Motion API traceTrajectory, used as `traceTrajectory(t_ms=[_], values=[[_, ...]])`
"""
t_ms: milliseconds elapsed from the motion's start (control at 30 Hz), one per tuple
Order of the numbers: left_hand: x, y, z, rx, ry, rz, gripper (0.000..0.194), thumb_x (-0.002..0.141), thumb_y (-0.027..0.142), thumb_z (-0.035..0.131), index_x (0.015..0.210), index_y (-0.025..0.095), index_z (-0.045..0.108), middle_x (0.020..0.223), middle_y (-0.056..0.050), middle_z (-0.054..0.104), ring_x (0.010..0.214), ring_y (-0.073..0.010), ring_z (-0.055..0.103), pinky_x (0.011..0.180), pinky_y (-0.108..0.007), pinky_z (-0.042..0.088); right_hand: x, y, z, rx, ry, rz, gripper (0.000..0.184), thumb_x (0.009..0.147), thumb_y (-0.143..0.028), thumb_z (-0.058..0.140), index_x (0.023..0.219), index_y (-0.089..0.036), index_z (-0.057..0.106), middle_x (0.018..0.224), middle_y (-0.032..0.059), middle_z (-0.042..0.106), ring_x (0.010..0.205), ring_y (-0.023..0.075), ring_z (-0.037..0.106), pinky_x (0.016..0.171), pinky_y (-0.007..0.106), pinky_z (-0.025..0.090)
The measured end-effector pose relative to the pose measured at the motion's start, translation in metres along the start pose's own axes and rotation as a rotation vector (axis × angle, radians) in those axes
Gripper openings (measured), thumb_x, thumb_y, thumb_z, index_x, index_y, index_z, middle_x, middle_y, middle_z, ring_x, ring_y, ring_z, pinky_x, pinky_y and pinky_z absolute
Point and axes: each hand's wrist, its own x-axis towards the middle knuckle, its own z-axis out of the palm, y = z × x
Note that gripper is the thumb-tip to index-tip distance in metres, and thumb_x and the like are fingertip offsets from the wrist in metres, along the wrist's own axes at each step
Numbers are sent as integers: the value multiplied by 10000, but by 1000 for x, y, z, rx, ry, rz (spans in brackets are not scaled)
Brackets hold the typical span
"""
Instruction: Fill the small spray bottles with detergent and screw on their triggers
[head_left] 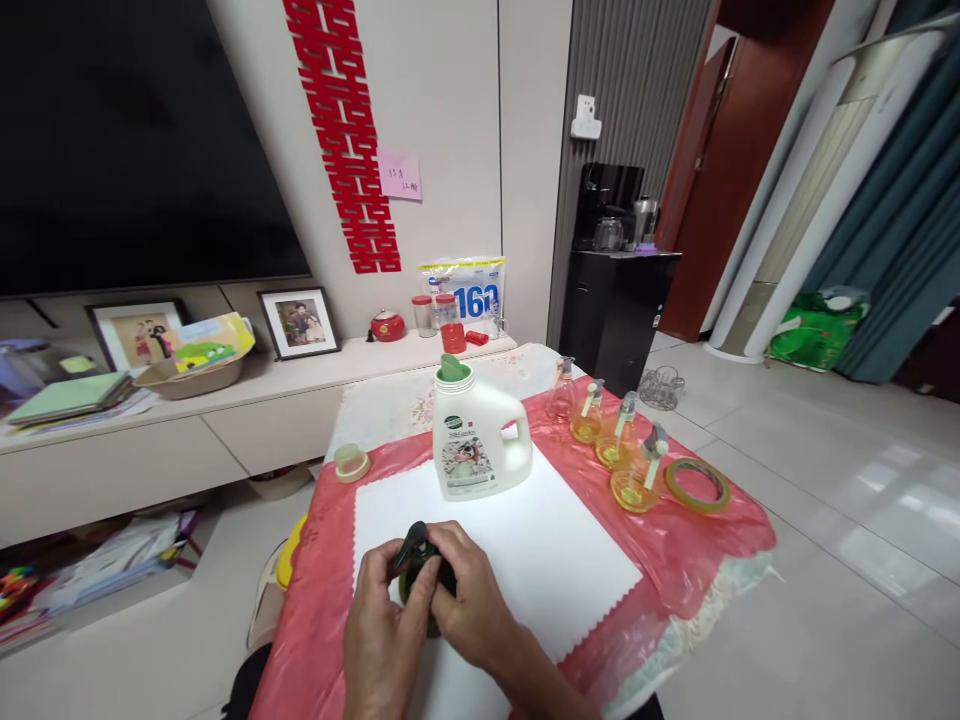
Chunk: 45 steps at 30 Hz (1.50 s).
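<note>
Low over the white sheet, my left hand (386, 620) and my right hand (472, 600) are closed around a small dark pump bottle (417, 543). Its black spout top points up and left between my fingers, while most of the body is hidden. Just beyond my hands stands a large white detergent jug (480, 450) with its handle on the right. A green pour spout (452, 368) shows in the open neck. The jug's translucent cap (351, 463) rests apart from it, on the left of the table.
Several small glass bottles, among them a yellow-tinted one (636, 485), line the table's right side. A tape roll (697, 486) lies beside them. Red plastic film (307, 600) covers the table under the white sheet (555, 540). A low cabinet (262, 430) runs behind.
</note>
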Motion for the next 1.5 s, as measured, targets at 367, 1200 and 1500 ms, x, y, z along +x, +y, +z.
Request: traceTrajectory(t_ms=[367,1200,1500], values=[[-6,3,-4,162,-11,116,453,848,631,491,1048,255,645,1011,-70,712,915,-281,699,623,-368,561,-1,-5,-8,103,-35,21,430,785,-35,420,1121,-189,641,1060,31,610,999,134,569,922,242,457],[-6,-4,1,131,46,138,458,842,633,518,1044,253,675,1101,-86,697,1019,-291,682,562,-313,559,-8,12,-1,283,29,154,366,950,-231,491,1286,-233,637,1239,43,624,1161,159,586,1055,311,450],[-13,11,1,126,69,48,415,852,575,530,1105,254,609,1092,-85,729,964,-273,716,520,-273,492,-4,18,3,262,82,82,416,838,-136,517,1219,-213,664,1145,53,607,1095,158,588,991,295,472]])
